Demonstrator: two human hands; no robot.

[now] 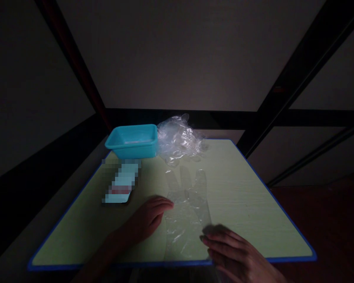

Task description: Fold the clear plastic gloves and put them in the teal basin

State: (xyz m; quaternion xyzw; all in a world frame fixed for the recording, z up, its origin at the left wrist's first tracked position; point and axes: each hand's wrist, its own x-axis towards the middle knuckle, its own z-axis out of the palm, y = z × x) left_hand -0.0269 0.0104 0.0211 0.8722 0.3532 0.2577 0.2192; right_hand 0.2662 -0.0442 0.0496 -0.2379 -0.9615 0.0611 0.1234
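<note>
A clear disposable plastic glove (187, 220) lies spread on the table, its fingers pointing away from me and its cuff at the near edge. My left hand (153, 215) rests at the glove's left side, with fingers stretched together and slightly bent, the tips touching the film. At the lower right edge of the glove is my right hand (231, 251), its fingers extended and lying low against the plastic. Neither hand is closed around anything that I can see.
The pale table (247, 196) has a blue rim. A turquoise plastic basket (132, 151) stands at the back left, beside a crumpled heap of clear plastic (179, 137). A phone with a blurred-out screen (122, 182) lies in front of the basket. A panelled wall (177, 59) rises behind.
</note>
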